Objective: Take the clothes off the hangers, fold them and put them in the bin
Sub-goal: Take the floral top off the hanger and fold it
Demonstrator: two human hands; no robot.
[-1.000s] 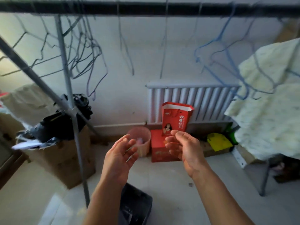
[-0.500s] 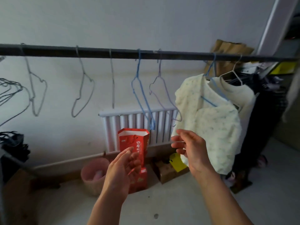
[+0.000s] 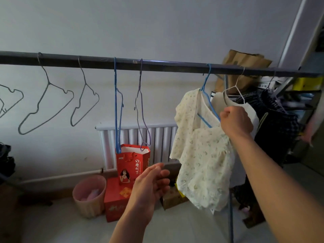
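I count bare thin wire hangers [image 3: 45, 102] 5, leftmost cut off | hung garments 3: cream floral blouse [image 3: 201, 163], plain cream top [image 3: 218, 100], dark checked garment [image 3: 280, 123] | dark metal rail [image 3: 166, 65] 1 | pink ribbed plastic bin [image 3: 89, 195] 1 | red paper gift bag [image 3: 131, 163] 1 | red cardboard box [image 3: 114, 202] 1 | my hands 2: left hand [image 3: 150, 183], right hand [image 3: 235, 121]

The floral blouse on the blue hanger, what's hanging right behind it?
A plain white top on a white wire hanger. Only its neckline and right edge show; the floral blouse and the right hand cover the rest.
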